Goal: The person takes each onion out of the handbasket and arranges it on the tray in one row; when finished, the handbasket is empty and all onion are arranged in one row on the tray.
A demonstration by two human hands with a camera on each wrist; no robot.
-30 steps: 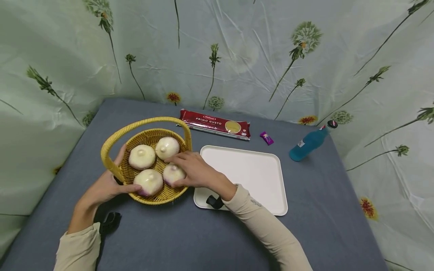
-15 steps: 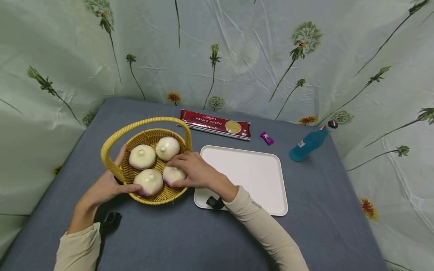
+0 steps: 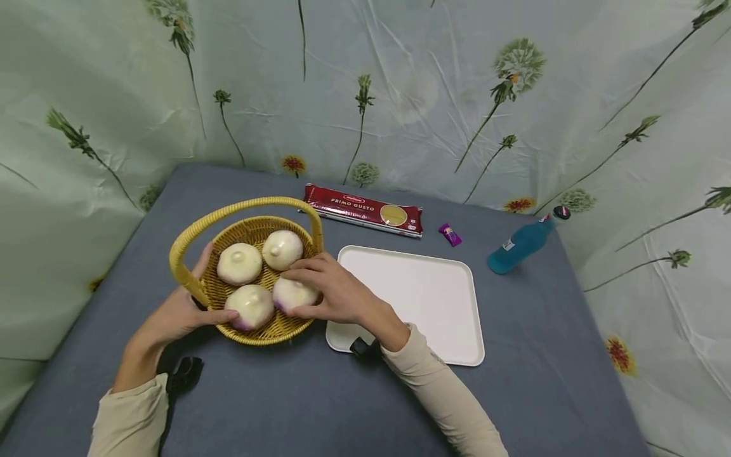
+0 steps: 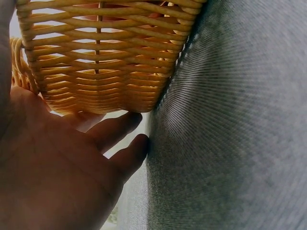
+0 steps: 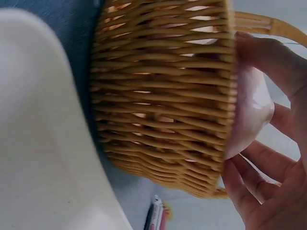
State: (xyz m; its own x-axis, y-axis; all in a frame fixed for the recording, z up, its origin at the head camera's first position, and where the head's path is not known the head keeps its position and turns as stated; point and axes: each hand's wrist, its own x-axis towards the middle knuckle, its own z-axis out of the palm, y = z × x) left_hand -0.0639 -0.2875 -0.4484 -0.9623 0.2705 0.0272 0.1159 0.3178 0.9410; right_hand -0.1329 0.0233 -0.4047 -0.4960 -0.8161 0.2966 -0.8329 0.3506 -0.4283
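Observation:
A yellow wicker basket (image 3: pixel 259 339) with an arched handle stands at the left of the table, holding several glossy onions, white with purple undersides. My left hand (image 3: pixel 174 314) grips the basket's left side, thumb over the rim against the front-left onion (image 3: pixel 250 307). The left wrist view shows its fingers along the outer weave (image 4: pixel 100 81). On the basket's right side, my right hand (image 3: pixel 337 292) grips the front-right onion (image 3: pixel 292 293) between thumb and fingers. That onion (image 5: pixel 252 108) sticks up past the rim in the right wrist view. Two more onions (image 3: pixel 238 264) lie behind.
A white rectangular tray (image 3: pixel 417 285) lies right of the basket, partly under the right forearm. Behind are a red PRIMO GUSTO pasta pack (image 3: pixel 365 209) and a small purple wrapped candy (image 3: pixel 450 234). A blue bottle (image 3: pixel 522 244) stands at right. Floral curtain backs the table.
The onion in my right hand has shifted slightly to the right and up within the basket, the right hand and forearm moving with it. The left hand and basket stay in place.

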